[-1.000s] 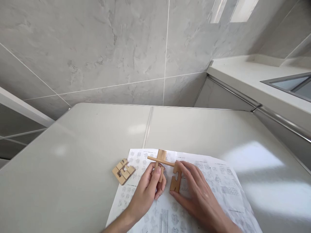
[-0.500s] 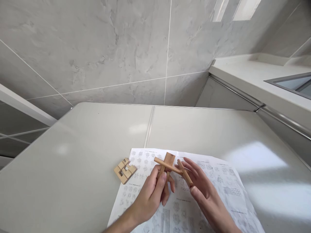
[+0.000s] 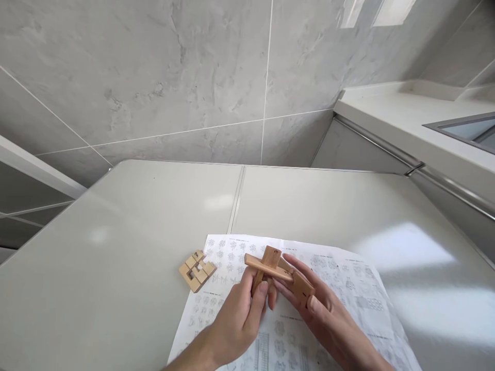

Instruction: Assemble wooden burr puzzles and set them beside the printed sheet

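Note:
Above a printed sheet point(image 3: 235, 319) I hold several flat wooden puzzle pieces that cross one another. My left hand point(image 3: 243, 314) is closed round the lower end of an upright numbered wooden puzzle piece point(image 3: 273, 256). A second flat wooden piece point(image 3: 266, 268) lies slantwise across it. At the right end of that one sits another wooden piece point(image 3: 303, 289) with a dark mark, gripped between the thumb and fingers of my right hand point(image 3: 325, 309). How the pieces join is partly hidden by my fingers.
Left of my hands, a flat wooden block shape point(image 3: 197, 271) marked 3 lies partly over the sheet's edge. The pale table point(image 3: 127, 221) has a seam point(image 3: 236, 201) down its middle. A grey tiled wall point(image 3: 185, 77) rises behind, and a white counter point(image 3: 398, 105) stands at right.
The right-hand wooden piece has turned so its broad marked face shows. My right fingers have closed in on it, and the crossing piece has tilted to show more of its face.

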A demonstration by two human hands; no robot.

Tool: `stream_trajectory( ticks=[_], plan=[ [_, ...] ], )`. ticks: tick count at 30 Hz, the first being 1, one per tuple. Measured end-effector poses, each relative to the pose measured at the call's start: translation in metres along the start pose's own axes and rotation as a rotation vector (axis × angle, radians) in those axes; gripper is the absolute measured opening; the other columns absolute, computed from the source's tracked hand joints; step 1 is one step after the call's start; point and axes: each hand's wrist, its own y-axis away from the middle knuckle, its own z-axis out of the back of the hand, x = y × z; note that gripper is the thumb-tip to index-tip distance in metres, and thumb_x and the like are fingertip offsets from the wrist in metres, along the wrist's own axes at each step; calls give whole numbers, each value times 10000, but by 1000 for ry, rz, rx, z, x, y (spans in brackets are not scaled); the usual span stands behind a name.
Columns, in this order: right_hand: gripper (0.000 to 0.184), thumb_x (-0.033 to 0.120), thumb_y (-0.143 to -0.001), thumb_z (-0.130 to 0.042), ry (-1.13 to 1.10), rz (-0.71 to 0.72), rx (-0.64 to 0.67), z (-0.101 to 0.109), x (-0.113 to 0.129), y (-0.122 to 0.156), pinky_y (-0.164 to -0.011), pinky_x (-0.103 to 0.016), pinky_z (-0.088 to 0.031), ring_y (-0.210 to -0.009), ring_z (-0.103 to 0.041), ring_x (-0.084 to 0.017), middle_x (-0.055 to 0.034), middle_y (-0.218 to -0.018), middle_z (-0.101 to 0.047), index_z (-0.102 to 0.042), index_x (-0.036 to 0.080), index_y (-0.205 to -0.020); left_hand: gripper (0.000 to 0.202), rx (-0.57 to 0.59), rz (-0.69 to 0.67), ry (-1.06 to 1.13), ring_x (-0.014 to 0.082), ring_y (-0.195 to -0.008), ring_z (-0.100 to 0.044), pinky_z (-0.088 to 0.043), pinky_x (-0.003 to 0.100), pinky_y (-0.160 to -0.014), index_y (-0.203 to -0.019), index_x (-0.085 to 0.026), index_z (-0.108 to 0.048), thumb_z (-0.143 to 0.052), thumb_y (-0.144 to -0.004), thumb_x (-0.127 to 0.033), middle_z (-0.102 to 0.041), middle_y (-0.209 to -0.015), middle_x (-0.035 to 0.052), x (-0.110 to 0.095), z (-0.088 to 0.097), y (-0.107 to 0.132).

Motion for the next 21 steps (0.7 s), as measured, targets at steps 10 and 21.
stream_trajectory(
  ticks=[10,21],
  plan=[
    [776,731,-865,-815,22,-3,-42,-2,2,-1,-1212,-656,-453,-1501,-567,-425,-106,-1686,-548,-598,446,-1554,406,-16,37,-90,159,-623,-362,-324,314,-596,-1104,-234,-498,-284,-1170,-573,-453,-753,-38,6,0,-1],
    [776,715,-872,-819,81,-26,-47,-5,-1,2,-1205,-667,-455,-1441,-625,-425,-110,-1551,-682,-589,437,-1559,399,130,-34,-264,178,-640,-461,-359,310,-638,-1104,-234,-617,-335,-1169,-509,-534,-784,-7,-6,-3,-3]
  ],
)
